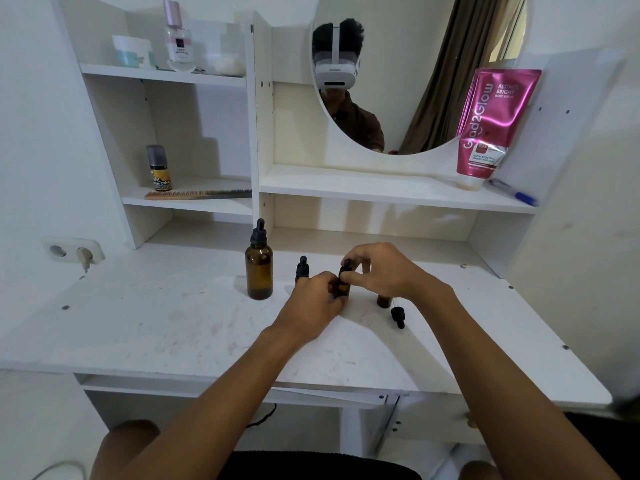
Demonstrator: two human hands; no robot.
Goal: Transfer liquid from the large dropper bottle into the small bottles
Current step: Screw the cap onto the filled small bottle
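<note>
Between the fingertips of the right hand (384, 271), the black dropper cap (346, 265) of a small amber bottle (344, 288) is pinched. The bottle's body is gripped by the curled fingers of the left hand (311, 304). Whether the cap is being loosened or tightened cannot be told.

Just left of the left fingers a second small bottle (302, 269) is stood, capped. Further left the large dropper bottle (259, 271) is found upright and also capped. Beneath the right wrist a third small bottle (383, 301) is left uncapped, its loose dropper (397, 317) laid just beside it.

That open bottle could be tipped by the wrist above it if the hand is lowered carelessly. The loose dropper could be rolled off towards the edge.

The white desk (173, 323) is scuffed and faintly stained pink. Behind the hands, white shelving (381, 188) is fitted with a round mirror (433, 64). A pink serum tube (485, 126), a blue pen (514, 192) and a comb (197, 194) are kept there.
</note>
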